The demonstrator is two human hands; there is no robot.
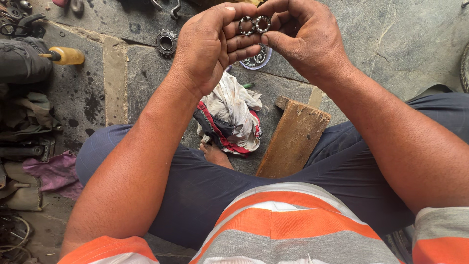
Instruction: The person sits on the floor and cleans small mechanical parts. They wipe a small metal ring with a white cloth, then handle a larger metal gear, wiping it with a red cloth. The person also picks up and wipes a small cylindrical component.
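My left hand [207, 46] and my right hand [305, 36] are raised together near the top of the head view. Between their fingertips sit two small metal ball-bearing rings [254, 24], side by side. The left ring rests against my left fingers, the right one against my right fingers and thumb. Below the hands, partly hidden by them, a small round dish [256, 61] holds more bearing parts.
A dirty white and red rag [229, 120] lies on the stone floor between my legs, beside a wooden block [293, 137]. A larger bearing [166, 42] lies at upper left, a yellow-handled tool [63, 55] and clutter of cloths and parts along the left edge.
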